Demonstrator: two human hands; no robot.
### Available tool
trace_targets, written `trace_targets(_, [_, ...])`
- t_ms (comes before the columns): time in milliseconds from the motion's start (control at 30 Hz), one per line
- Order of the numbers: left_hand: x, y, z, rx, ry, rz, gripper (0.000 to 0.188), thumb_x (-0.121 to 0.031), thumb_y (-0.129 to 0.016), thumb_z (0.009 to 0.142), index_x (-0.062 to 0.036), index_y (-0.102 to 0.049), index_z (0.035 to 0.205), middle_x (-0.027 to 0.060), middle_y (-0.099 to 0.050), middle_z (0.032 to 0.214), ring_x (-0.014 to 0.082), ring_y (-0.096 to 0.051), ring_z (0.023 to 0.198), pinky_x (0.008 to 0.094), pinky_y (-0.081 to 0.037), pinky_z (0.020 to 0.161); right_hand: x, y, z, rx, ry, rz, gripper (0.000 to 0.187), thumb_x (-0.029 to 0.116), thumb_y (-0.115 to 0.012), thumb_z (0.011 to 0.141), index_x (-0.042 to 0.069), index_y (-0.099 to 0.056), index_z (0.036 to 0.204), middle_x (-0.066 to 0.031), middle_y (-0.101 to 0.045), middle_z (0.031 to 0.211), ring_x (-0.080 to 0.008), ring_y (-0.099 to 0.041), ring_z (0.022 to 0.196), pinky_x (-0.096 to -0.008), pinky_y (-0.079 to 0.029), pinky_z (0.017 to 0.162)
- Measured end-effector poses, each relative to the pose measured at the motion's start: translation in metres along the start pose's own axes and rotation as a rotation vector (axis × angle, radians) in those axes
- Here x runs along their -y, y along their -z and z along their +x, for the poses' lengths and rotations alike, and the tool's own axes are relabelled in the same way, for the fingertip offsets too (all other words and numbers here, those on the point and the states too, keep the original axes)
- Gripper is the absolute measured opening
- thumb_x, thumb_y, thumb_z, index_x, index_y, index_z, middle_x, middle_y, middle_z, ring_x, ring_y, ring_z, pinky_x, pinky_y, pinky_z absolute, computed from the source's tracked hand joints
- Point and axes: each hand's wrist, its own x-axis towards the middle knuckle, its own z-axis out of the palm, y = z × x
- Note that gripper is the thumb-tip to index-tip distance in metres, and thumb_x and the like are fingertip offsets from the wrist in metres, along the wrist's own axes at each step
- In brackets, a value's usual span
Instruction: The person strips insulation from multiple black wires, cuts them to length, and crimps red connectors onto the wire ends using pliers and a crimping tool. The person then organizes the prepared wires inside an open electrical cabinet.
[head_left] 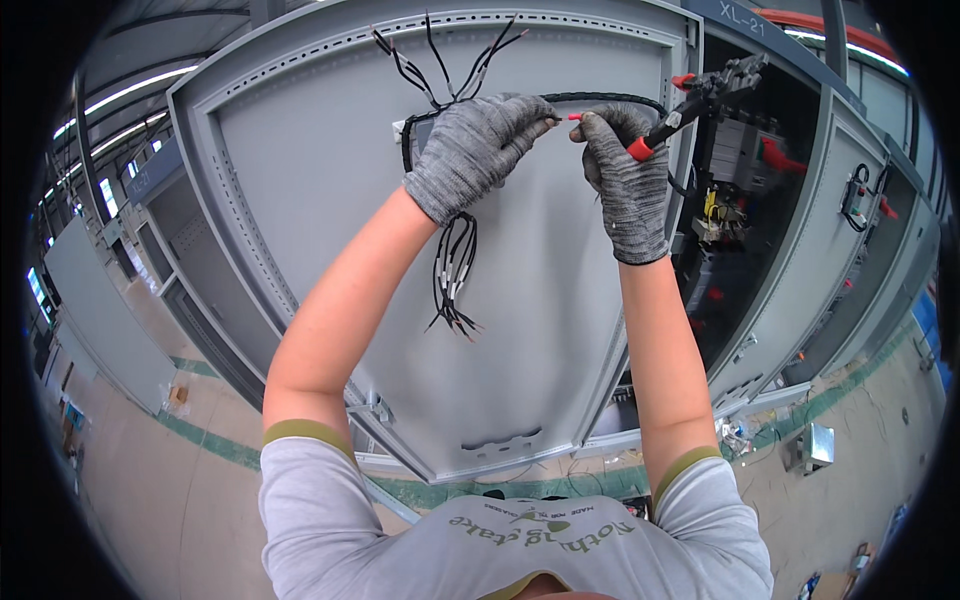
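My left hand (470, 150), in a grey knit glove, is closed in a pinch on the end of a thin black wire (556, 121). Just to its right, a small red wire terminal (574, 117) sits between the thumb and finger of my gloved right hand (627, 165); a narrow gap separates the two tips. Crimping pliers (690, 108) with red-and-black handles also rest in my right hand, jaws pointing up and right. One bundle of black wires (440, 75) fans out above my left hand, and another wire bundle (456, 262) hangs below it.
A grey metal cabinet door (500, 380) stands directly before me, with a black sleeved cable (600, 97) running across its upper part. To the right, the open cabinet (745, 200) shows electrical parts inside. A metal box (812, 448) lies on the floor at right.
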Motion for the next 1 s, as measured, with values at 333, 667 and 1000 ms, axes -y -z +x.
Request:
trace_targets(333, [0.005,0.001,0.002,-0.033,-0.081,-0.066,0.025,-0.028,-0.058,0.092,-0.0086,-0.066,0.105,0.0127,-0.067,0.086,0.0321,-0.063,0.079,0.0408,-0.051,0.071,0.001,-0.004,0.003,0.026,0.123,-0.333,0.012,0.014,-0.062,0.091,0.002,-0.066,0.092,-0.0035,-0.068,0.078,-0.0081,-0.061,0.071,-0.0234,-0.048,0.066])
trace_targets(667, [0.011,-0.006,0.005,-0.004,-0.107,-0.113,0.025,-0.029,-0.057,0.093,-0.0073,-0.065,0.104,0.0136,-0.064,0.078,0.0317,-0.061,0.070,0.0406,-0.049,0.065,0.005,-0.005,0.002,0.051,0.021,-0.235,0.012,0.014,-0.061,0.092,0.004,-0.067,0.091,-0.0015,-0.068,0.075,-0.0027,-0.051,0.057,-0.0186,-0.041,0.053])
trace_targets(1000, [0.006,-0.003,0.008,-0.049,-0.063,-0.160,0.029,-0.034,-0.055,0.095,-0.0063,-0.066,0.097,0.0120,-0.061,0.071,0.0228,-0.059,0.063,0.0351,-0.047,0.062,-0.009,0.096,-0.125,0.138,-0.338,-0.755,0.029,0.023,-0.068,0.086,0.000,-0.053,0.093,-0.0088,-0.054,0.073,-0.0200,-0.053,0.068,-0.0324,-0.046,0.063])
